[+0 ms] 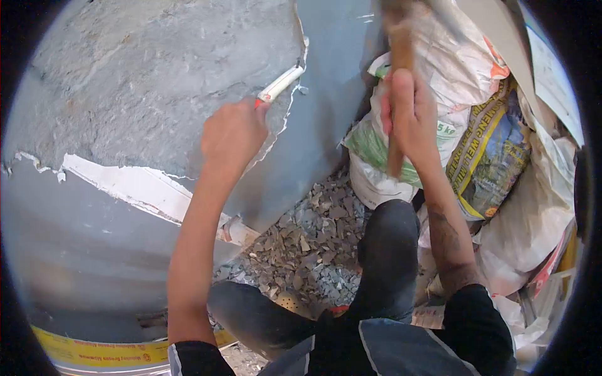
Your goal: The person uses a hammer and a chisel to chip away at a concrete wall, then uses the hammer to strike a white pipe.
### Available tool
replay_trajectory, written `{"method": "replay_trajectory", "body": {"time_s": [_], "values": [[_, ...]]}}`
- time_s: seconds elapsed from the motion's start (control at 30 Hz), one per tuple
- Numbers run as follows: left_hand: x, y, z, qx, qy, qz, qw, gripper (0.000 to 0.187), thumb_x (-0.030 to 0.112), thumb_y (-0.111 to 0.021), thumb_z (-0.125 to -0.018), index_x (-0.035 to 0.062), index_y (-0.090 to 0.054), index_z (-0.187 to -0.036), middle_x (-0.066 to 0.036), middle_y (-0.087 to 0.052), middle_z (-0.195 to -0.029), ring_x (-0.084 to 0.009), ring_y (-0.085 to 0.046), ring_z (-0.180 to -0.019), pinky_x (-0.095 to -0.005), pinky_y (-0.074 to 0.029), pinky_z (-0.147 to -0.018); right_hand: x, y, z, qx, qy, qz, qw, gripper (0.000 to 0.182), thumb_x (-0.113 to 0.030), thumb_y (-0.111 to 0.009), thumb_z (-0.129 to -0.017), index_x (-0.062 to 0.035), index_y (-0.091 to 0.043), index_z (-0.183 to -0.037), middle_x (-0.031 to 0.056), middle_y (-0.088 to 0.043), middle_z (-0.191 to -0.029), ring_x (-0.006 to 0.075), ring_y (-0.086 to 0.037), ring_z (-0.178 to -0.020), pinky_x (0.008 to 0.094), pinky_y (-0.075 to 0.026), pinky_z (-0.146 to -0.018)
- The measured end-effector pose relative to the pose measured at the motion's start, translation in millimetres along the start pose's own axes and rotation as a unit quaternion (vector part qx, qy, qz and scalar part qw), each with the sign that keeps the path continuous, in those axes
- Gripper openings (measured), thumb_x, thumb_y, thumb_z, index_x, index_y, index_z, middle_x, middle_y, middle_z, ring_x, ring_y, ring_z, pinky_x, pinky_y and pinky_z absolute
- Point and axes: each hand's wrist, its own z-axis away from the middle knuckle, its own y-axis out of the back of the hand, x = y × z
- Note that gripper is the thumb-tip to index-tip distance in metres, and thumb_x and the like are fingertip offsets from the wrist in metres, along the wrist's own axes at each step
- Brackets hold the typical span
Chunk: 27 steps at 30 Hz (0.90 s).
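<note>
My left hand (234, 135) is closed around a chisel (280, 84) with a pale shaft and a bit of red by the fingers. Its far end meets the broken edge of a grey coating on the wall (332, 106). Raised on the right, my right hand (411, 113) grips the wooden handle of a hammer (401, 53). The hammer's head is smeared by motion at the top edge. Left of the chisel lies a rough, bared grey patch (169, 81), with a white layer (128, 185) exposed along its lower border.
Broken grey chips (313, 244) cover the floor between my knees. Full sacks (370, 169) stand close on the right, with a yellow-printed bag (486, 156) and loose plastic (533, 207) beside them. A yellow-labelled round rim (119, 352) sits at the lower left.
</note>
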Motion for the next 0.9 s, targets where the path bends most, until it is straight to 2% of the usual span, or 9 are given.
{"method": "replay_trajectory", "body": {"time_s": [0.07, 0.2, 0.27, 0.4, 0.5, 0.57, 0.6, 0.67, 0.9], "values": [[-0.3, -1.2, 3.1, 0.028, -0.027, -0.015, 0.999, 0.04, 0.041, -0.052, -0.098, 0.0051, -0.069, -0.098, -0.023, -0.069, -0.082, -0.0422, -0.068, -0.077, -0.0523, -0.053, -0.068, 8.2, -9.2, -14.6, 0.079, 0.102, -0.027, 0.991, 0.039, -0.039, -0.051, -0.101, -0.0013, -0.06, -0.097, 0.0101, -0.061, -0.066, 0.0171, -0.064, -0.059, 0.0328, -0.046, -0.05], [0.2, -3.2, 6.2, 0.048, -0.042, -0.017, 0.998, 0.04, 0.041, -0.052, -0.098, 0.0055, -0.07, -0.095, -0.022, -0.068, -0.08, -0.0425, -0.067, -0.075, -0.0525, -0.053, -0.067, 43.1, -20.0, -30.9, -0.02, 0.233, 0.29, 0.928, 0.047, -0.043, -0.046, -0.101, 0.001, -0.062, -0.098, 0.0116, -0.061, -0.067, 0.0233, -0.066, -0.063, 0.0347, -0.049, -0.055], [1.5, -1.6, 3.6, 0.046, -0.038, -0.032, 0.998, 0.04, 0.041, -0.053, -0.097, 0.0053, -0.07, -0.094, -0.023, -0.068, -0.08, -0.0426, -0.067, -0.075, -0.0524, -0.053, -0.067, -12.2, 5.6, -32.2, -0.173, -0.125, 0.163, 0.963, 0.054, -0.047, -0.044, -0.101, 0.0037, -0.06, -0.096, 0.0179, -0.061, -0.07, 0.0354, -0.065, -0.07, 0.0431, -0.051, -0.063], [1.8, 0.0, 3.3, 0.036, -0.036, -0.026, 0.998, 0.039, 0.04, -0.053, -0.097, 0.0048, -0.069, -0.096, -0.023, -0.068, -0.08, -0.0426, -0.067, -0.075, -0.0522, -0.052, -0.067, -25.9, 16.7, -26.0, -0.103, -0.09, 0.061, 0.989, 0.057, -0.051, -0.046, -0.1, 0.0042, -0.06, -0.096, 0.0213, -0.06, -0.068, 0.0423, -0.063, -0.072, 0.049, -0.05, -0.068], [4.9, 3.6, 7.0, 0.029, -0.027, -0.016, 0.999, 0.038, 0.037, -0.053, -0.098, 0.0034, -0.07, -0.098, -0.022, -0.07, -0.082, -0.041, -0.069, -0.078, -0.0507, -0.053, -0.071, 25.1, -10.1, -38.5, 0.074, 0.104, 0.054, 0.99, 0.058, -0.054, -0.05, -0.097, 0.0026, -0.061, -0.095, 0.0194, -0.058, -0.061, 0.039, -0.063, -0.063, 0.0489, -0.05, -0.064], [4.5, 6.3, 5.9, 0.021, -0.032, -0.019, 0.999, 0.039, 0.038, -0.053, -0.098, 0.0028, -0.07, -0.098, -0.022, -0.07, -0.083, -0.0408, -0.069, -0.079, -0.0506, -0.053, -0.071, 73.1, -26.2, -45.4, -0.006, 0.308, 0.245, 0.919, 0.051, -0.053, -0.052, -0.098, -0.0033, -0.057, -0.089, 0.0008, -0.05, -0.058, 0.0096, -0.044, -0.041, 0.0258, -0.034, -0.037], [5.3, 7.5, 6.2, 0.022, -0.031, -0.017, 0.999, 0.039, 0.038, -0.053, -0.098, 0.0028, -0.07, -0.098, -0.022, -0.07, -0.083, -0.0408, -0.069, -0.079, -0.0506, -0.053, -0.071, 45.4, -17.7, -39.9, -0.008, 0.31, 0.246, 0.918, 0.051, -0.053, -0.052, -0.098, -0.0033, -0.057, -0.089, 0.0008, -0.05, -0.058, 0.0096, -0.044, -0.041, 0.0258, -0.034, -0.037], [6.9, 9.4, 4.8, 0.01, -0.035, -0.043, 0.998, 0.04, 0.038, -0.052, -0.098, 0.0023, -0.07, -0.099, -0.022, -0.07, -0.085, -0.0403, -0.069, -0.081, -0.0503, -0.053, -0.071, -11.4, 8.7, -29.5, -0.201, -0.016, 0.225, 0.953, 0.058, -0.056, -0.052, -0.096, 0.001, -0.064, -0.093, 0.0153, -0.058, -0.06, 0.0314, -0.061, -0.055, 0.0438, -0.051, -0.057], [-1.9, 1.6, 7.8, 0.033, -0.034, -0.039, 0.998, 0.041, 0.039, -0.053, -0.097, 0.002, -0.07, -0.098, -0.022, -0.069, -0.082, -0.0396, -0.069, -0.083, -0.0502, -0.053, -0.072, -44.6, 13.2, -20.9, -0.034, 0.045, -0.038, 0.998, 0.056, -0.057, -0.049, -0.098, -0.0027, -0.059, -0.087, 0.0012, -0.049, -0.054, 0.0105, -0.048, -0.04, 0.027, -0.038, -0.038]]}}
